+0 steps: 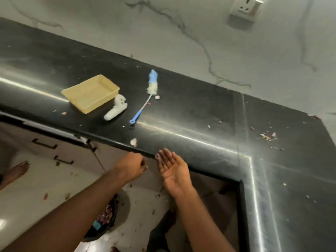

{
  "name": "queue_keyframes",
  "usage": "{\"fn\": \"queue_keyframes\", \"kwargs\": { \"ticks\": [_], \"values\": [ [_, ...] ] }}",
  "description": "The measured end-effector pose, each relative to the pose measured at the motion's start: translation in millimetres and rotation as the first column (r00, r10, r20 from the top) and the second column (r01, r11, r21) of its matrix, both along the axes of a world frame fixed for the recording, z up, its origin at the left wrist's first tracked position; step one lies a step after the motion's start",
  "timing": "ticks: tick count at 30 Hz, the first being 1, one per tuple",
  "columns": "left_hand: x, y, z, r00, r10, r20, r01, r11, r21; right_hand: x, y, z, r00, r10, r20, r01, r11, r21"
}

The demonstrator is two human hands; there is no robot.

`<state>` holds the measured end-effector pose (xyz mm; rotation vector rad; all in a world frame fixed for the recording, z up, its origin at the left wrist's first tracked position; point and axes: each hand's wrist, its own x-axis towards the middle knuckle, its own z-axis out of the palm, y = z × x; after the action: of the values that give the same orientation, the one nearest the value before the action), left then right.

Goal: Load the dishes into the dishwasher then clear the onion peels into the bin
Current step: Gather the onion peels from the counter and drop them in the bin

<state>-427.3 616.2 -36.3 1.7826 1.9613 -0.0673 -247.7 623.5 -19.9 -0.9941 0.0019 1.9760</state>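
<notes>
Both hands sit just below the front edge of the black bench (181, 113), close together but not touching. The right hand (172, 170) is turned palm up, fingers straight and spread a little, its fingertips right at the bench's rim like a cupped catch. The left hand (131, 168) is beside it with fingers curled inward; whether anything is pinched in it cannot be told. On the bench, just above the two hands and at the very edge, lies one pale onion peel (133, 142). More peel scraps (267, 136) are scattered well to the right on the bench's corner section, and small flecks dot the surface elsewhere. Further back on the bench rest a shallow yellow tray (91, 93), a white controller-shaped object (116, 110) touching or just beside the tray's near corner, and a blue-handled bottle brush (145, 99) lying at a slant with its bristle head pointing toward the wall. Below, on the light floor (27, 197), a dark bin (103, 220) lined with a black bag holds purplish peels, partly hidden by the left forearm, and loose peel bits litter the floor around it. Cabinet drawers with dark handles (44, 144) run under the bench at left.
</notes>
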Motion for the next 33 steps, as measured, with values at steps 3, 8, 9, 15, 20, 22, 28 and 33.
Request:
{"fn": "queue_keyframes", "kwargs": {
  "ticks": [3,8,9,15,20,22,28,33],
  "values": [
    [46.0,36.2,24.8,0.982,-0.114,0.15,0.09,0.983,0.161,49.3,20.5,12.3,0.983,-0.181,-0.007,0.181,0.983,0.04],
    [105.7,96.9,48.9,0.929,-0.25,0.272,0.201,0.96,0.196,138.8,59.1,30.0,0.93,-0.365,0.042,0.358,0.926,0.115],
    [117.6,110.9,51.7,0.921,-0.27,0.28,0.222,0.956,0.19,159.3,68.5,33.1,0.914,-0.406,0.032,0.399,0.908,0.125],
    [185.0,177.4,62.1,0.887,-0.389,0.248,0.348,0.918,0.192,261.4,118.6,36.2,0.83,-0.555,0.057,0.538,0.823,0.181],
    [243.7,216.7,62.0,0.844,-0.447,0.296,0.404,0.894,0.196,320.3,151.7,38.1,0.774,-0.608,0.179,0.561,0.788,0.253],
    [265.6,229.0,61.9,0.829,-0.463,0.313,0.417,0.886,0.205,339.9,167.1,38.3,0.748,-0.634,0.198,0.575,0.767,0.284],
    [312.1,257.7,59.6,0.793,-0.521,0.314,0.483,0.853,0.195,390.9,194.4,37.7,0.669,-0.601,0.437,0.499,0.799,0.335],
    [345.0,284.1,60.3,0.747,-0.6,0.287,0.566,0.8,0.2,421.6,205.0,38.5,0.529,-0.46,0.713,0.225,0.886,0.405]
  ]
}}
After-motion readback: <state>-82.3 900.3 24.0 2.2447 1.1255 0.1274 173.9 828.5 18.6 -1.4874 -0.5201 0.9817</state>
